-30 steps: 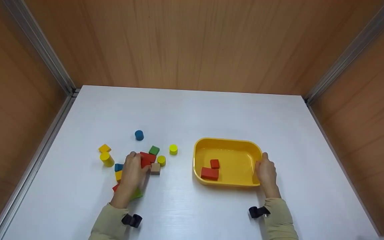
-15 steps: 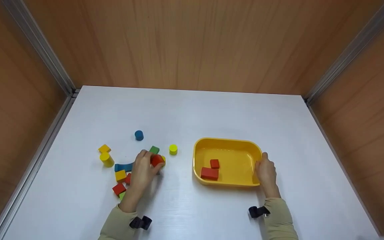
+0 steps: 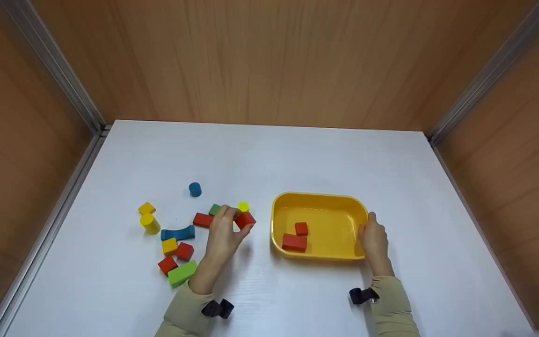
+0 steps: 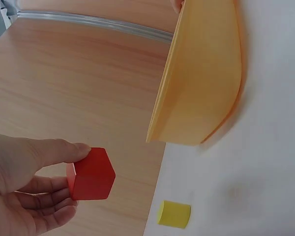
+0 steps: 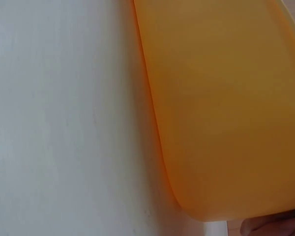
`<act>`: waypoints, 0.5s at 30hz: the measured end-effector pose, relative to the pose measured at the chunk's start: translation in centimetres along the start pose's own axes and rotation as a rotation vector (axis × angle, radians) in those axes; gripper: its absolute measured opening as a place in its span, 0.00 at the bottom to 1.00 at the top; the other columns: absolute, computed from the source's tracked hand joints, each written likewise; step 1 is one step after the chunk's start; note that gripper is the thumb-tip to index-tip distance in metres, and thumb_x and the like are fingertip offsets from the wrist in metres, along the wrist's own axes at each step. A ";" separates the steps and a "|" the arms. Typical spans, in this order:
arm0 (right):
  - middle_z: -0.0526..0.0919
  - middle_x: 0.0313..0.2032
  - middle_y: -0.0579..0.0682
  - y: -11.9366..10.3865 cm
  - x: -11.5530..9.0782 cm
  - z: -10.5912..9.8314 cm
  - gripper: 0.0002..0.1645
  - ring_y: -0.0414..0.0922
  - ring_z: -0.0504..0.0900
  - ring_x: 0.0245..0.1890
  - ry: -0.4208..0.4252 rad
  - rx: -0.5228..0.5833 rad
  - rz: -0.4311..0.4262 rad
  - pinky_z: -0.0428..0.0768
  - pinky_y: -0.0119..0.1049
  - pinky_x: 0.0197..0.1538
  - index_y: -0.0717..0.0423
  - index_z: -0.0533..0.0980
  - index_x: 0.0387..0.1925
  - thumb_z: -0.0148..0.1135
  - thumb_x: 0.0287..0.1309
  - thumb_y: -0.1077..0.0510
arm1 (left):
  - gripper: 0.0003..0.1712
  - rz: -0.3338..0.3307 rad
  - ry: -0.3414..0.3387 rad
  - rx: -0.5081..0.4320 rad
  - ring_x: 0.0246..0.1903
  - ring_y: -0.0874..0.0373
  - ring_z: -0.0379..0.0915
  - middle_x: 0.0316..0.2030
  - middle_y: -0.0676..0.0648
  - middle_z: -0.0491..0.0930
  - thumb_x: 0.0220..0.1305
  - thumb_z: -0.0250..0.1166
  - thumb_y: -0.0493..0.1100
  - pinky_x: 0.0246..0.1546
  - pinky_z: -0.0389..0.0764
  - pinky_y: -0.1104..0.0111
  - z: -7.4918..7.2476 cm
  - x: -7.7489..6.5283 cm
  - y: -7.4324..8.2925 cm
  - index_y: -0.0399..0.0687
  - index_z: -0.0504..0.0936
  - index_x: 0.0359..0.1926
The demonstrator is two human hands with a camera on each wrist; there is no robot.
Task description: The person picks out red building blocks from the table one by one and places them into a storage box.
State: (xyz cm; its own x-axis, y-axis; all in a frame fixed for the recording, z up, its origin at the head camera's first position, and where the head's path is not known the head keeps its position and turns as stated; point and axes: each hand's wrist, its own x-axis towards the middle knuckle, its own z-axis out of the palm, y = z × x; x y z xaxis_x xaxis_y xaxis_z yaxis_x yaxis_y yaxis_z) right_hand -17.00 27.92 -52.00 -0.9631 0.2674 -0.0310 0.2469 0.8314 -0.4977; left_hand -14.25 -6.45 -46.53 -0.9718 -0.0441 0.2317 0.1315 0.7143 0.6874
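My left hand (image 3: pixel 222 238) pinches a red block (image 3: pixel 246 220) between thumb and fingers, raised above the table left of the yellow plastic bin (image 3: pixel 332 234). In the left wrist view the red block (image 4: pixel 94 174) shows an angular outline, with the thumb along its top edge. My right hand (image 3: pixel 374 242) grips the bin's right rim, thumb on the inner side. Two red blocks lie inside at the left: a small one (image 3: pixel 301 228) and a larger one (image 3: pixel 294 242). The bin's outer wall (image 5: pixel 226 123) fills much of the right wrist view, hiding most of that hand.
Left on the white table (image 3: pixel 269 159) lie several loose blocks: a blue cylinder (image 3: pixel 195 189), yellow cylinder (image 3: pixel 149 224), blue curved block (image 3: pixel 178 233), light green block (image 3: pixel 182 274), red block (image 3: pixel 202 220). Another yellow cylinder (image 4: pixel 174 214) stands near the bin. Wooden panels (image 3: pixel 269 61) enclose the table.
My left hand has picked a red block from the pile and carried it right, toward the bin. The blocks beneath that arm have come into sight. My right hand and the bin have stayed put.
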 end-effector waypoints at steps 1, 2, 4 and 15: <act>0.73 0.22 0.59 0.0 0.0 0.0 0.15 0.48 0.71 0.17 -0.002 -0.002 0.001 0.69 0.37 0.17 0.66 0.61 0.46 0.46 0.58 0.63 | 0.18 0.005 0.000 0.001 0.35 0.53 0.71 0.32 0.45 0.73 0.42 0.72 0.38 0.39 0.76 0.67 0.1 0.0 0.2 0.38 0.78 0.36; 0.72 0.22 0.59 -0.1 0.0 0.0 0.15 0.48 0.71 0.17 -0.008 -0.001 0.004 0.69 0.37 0.17 0.66 0.61 0.47 0.46 0.58 0.63 | 0.18 0.006 -0.001 0.009 0.35 0.54 0.71 0.32 0.46 0.73 0.42 0.72 0.39 0.39 0.76 0.68 0.2 0.1 0.4 0.38 0.78 0.36; 0.73 0.23 0.59 -0.1 0.0 0.0 0.15 0.49 0.72 0.18 -0.016 0.000 0.012 0.70 0.37 0.17 0.66 0.61 0.47 0.46 0.59 0.63 | 0.18 -0.003 -0.009 0.032 0.34 0.54 0.71 0.32 0.46 0.73 0.42 0.72 0.41 0.38 0.76 0.68 0.4 0.2 0.9 0.40 0.79 0.35; 0.73 0.24 0.59 -0.3 0.0 -0.1 0.15 0.48 0.71 0.18 -0.035 0.012 0.014 0.70 0.38 0.19 0.66 0.60 0.47 0.45 0.59 0.63 | 0.16 0.045 -0.064 -0.033 0.34 0.54 0.70 0.31 0.47 0.71 0.44 0.71 0.41 0.38 0.76 0.71 1.9 1.1 2.7 0.38 0.78 0.34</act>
State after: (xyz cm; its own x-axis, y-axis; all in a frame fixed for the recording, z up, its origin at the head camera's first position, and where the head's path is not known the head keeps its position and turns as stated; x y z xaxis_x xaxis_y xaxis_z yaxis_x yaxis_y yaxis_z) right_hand -17.03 27.73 -51.73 -0.9628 0.2616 -0.0680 0.2591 0.8219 -0.5072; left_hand -15.39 -3.23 -45.76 -0.9752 0.0330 0.2188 0.1804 0.6912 0.6998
